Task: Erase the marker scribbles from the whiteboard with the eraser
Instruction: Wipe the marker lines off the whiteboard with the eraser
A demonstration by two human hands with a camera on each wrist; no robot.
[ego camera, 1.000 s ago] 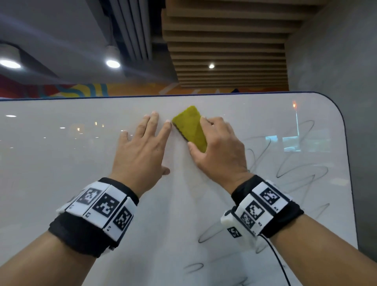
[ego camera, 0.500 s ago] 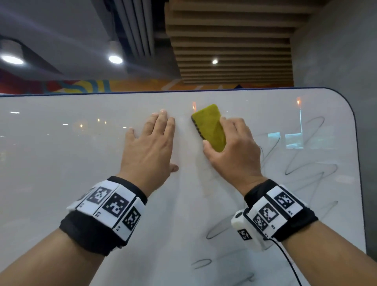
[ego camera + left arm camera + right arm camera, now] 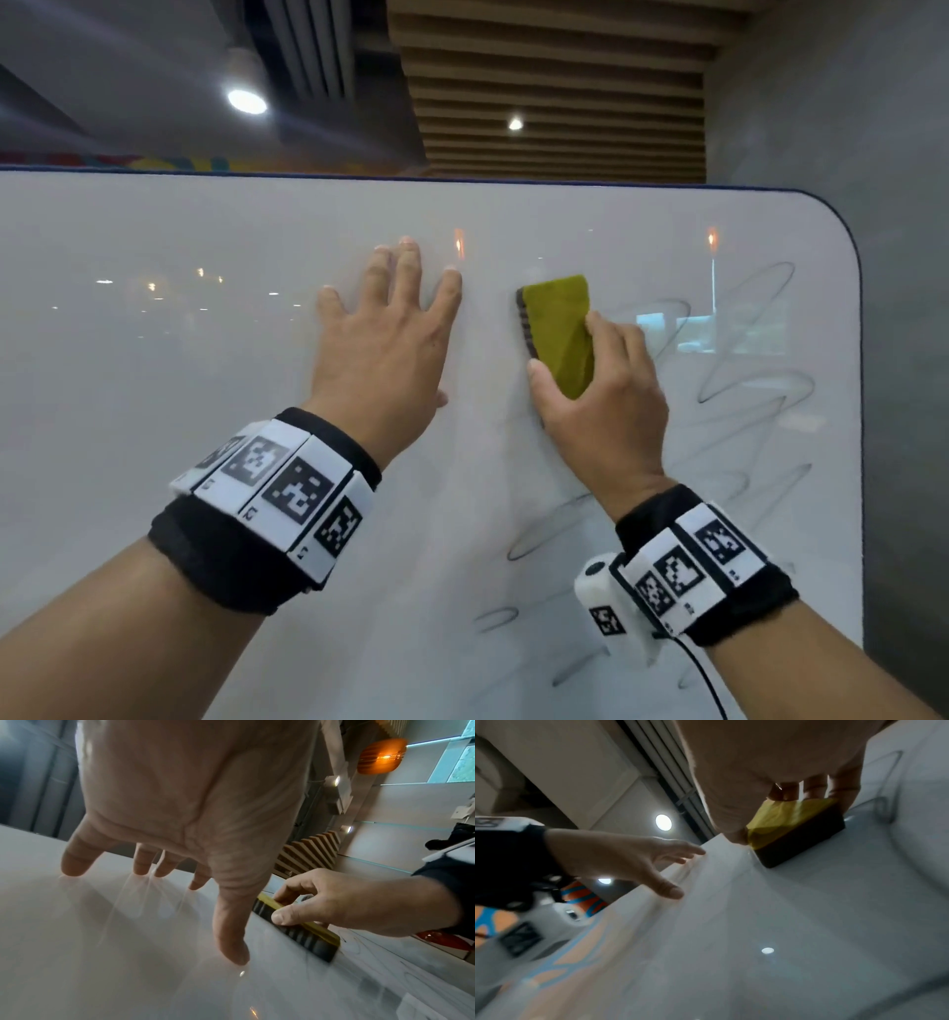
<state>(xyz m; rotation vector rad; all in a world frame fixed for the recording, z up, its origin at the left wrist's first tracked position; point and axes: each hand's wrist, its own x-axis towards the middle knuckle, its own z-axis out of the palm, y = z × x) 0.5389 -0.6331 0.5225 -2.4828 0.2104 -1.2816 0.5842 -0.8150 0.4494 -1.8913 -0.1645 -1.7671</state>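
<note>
So, two hands were up on one big whiteboard [image 3: 257, 411]. One left hand [image 3: 382, 354] was laid on the board with its fingers [image 3: 77, 860] straight and spread, tips and thumb touching the surface. One right hand [image 3: 601, 406] gripped the single eraser [image 3: 560, 334], thumb on its left edge and the other fingers [image 3: 816, 787] curled over the yellow top, dark felt side pressed against the board. That eraser sat just to the right of the left hand, not touching it, in the upper middle of the board. Black marker scribbles [image 3: 755, 380] looped across the right part of the board and trailed down below the right hand; couldn't count the separate strokes. Each wrist had one black band with white coded tags [image 3: 287, 488]. Two ceiling lights [image 3: 247, 101] glowed overhead.
</note>
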